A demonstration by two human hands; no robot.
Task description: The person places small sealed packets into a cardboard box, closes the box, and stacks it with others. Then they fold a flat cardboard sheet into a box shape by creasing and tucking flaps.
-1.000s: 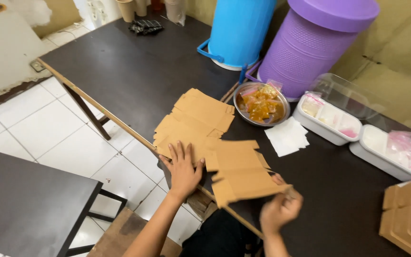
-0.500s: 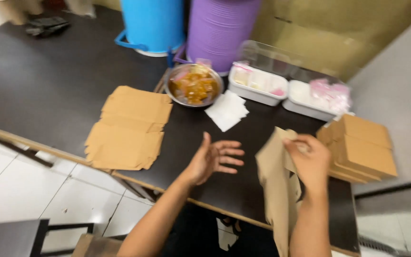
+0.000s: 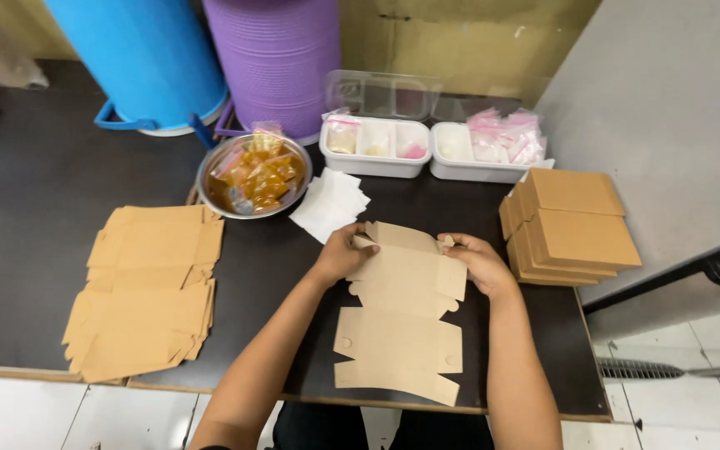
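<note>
Dark table across most of the view, pale floor tiles below its near edge. At the back, blue barrel and purple barrel side by side, touching or nearly so. On the left of the table, loose stack of flat brown box blanks, fanned and overlapping. On the right, near the table's edge, neat stack of folded brown boxes. In the middle, just in front of the body, one flat brown box blank lying open on the table, far end lifted and bent between both hands. Behind it, two white compartment trays side by side with clear lids tipped back, small pink and white packets inside. Left of the trays, metal bowl full of small orange sauce bags. Between bowl and blank, small pile of white paper sheets. Left hand pinching the blank's far left flap; right hand closed on its far right flap; hands apart, the blank's width between them.
</note>
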